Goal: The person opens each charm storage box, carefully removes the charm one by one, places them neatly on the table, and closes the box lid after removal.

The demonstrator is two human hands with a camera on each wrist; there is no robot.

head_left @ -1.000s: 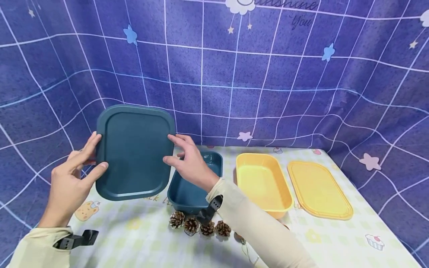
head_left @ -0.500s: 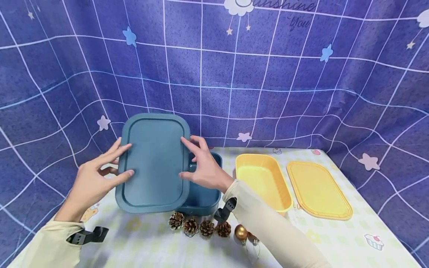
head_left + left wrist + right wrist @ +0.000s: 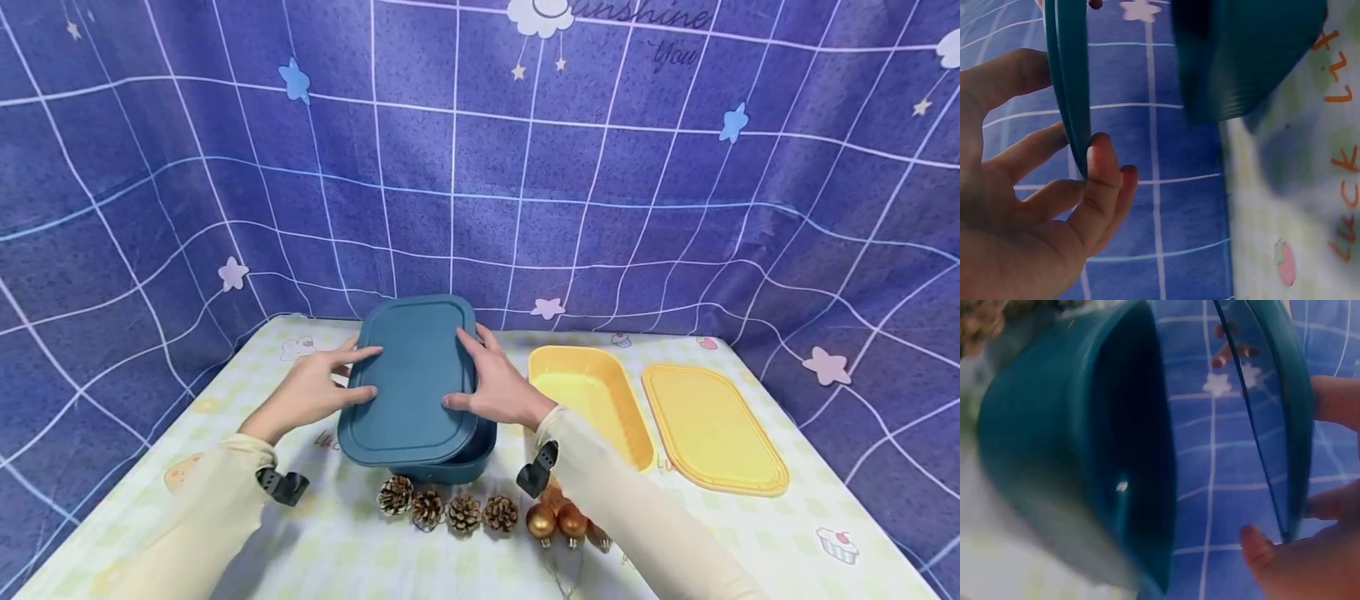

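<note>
A dark teal lid (image 3: pixel 416 375) hangs over the teal box (image 3: pixel 442 473), offset slightly to the left. My left hand (image 3: pixel 315 387) holds the lid's left edge, thumb and index on its top face and other fingers around the edge. At its right edge my right hand (image 3: pixel 498 379) grips it the same way. In the right wrist view a gap shows between the lid (image 3: pixel 1297 412) and the open rim of the box (image 3: pixel 1035 425). The left wrist view also has the lid (image 3: pixel 1069 75) apart from the box (image 3: pixel 1247 56). Most of the box's inside is hidden.
Several pine cones (image 3: pixel 463 512) lie in a row before the teal box. Gold and copper ball ornaments (image 3: pixel 557 521) sit to their right, partly behind my right sleeve. A yellow box (image 3: pixel 592 400) and its yellow lid (image 3: pixel 716 429) rest on the right.
Both hands have carried the teal lid right and down, from upright at the left to a tilted position above the teal box. More ball ornaments show now.
</note>
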